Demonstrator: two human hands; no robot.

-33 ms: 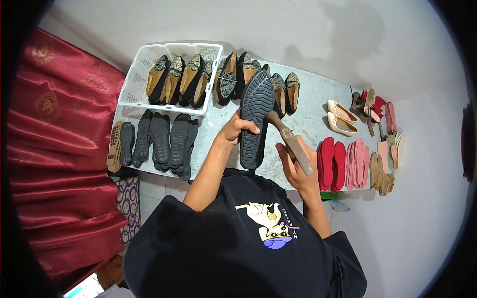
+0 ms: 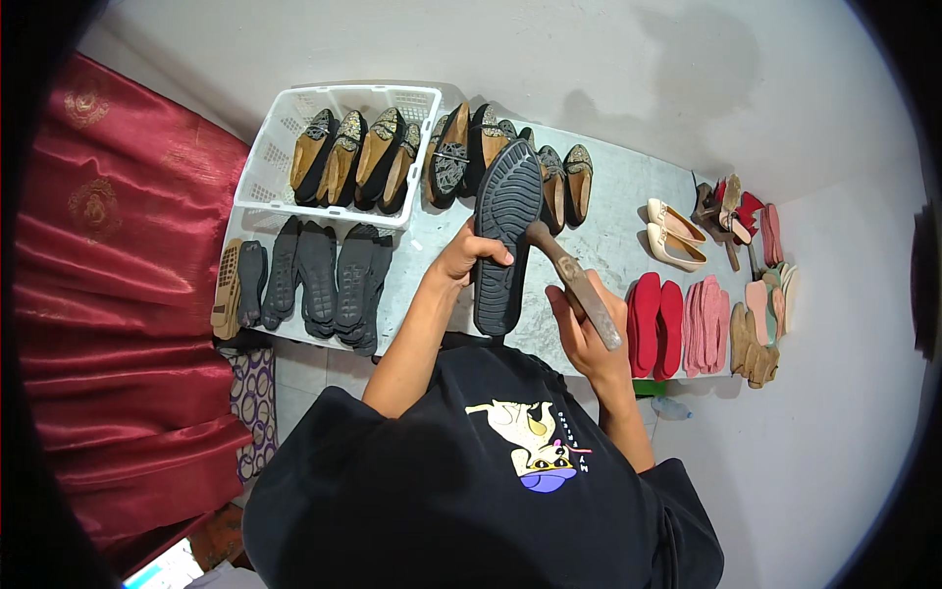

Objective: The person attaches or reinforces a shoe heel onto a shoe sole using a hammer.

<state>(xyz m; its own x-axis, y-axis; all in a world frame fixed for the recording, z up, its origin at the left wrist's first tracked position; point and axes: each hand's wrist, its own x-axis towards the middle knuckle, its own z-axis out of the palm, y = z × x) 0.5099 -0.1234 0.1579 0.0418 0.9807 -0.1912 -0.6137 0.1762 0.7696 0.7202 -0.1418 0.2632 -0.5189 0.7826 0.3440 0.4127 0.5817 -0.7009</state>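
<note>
My left hand grips a black shoe by its side, with the thumb across the ridged sole that faces me. The shoe is held toe away over the table; its upper is hidden behind the sole. In my right hand is a hammer, its fingers closed on the handle. The hammer's head lies at the right edge of the sole, near its middle. I cannot tell whether it touches.
On the grey table, a white basket holds several black flats with glittery toes. More flats stand beside it. Black soles lie at left; cream flats, red insoles and pink insoles at right. A red curtain hangs at left.
</note>
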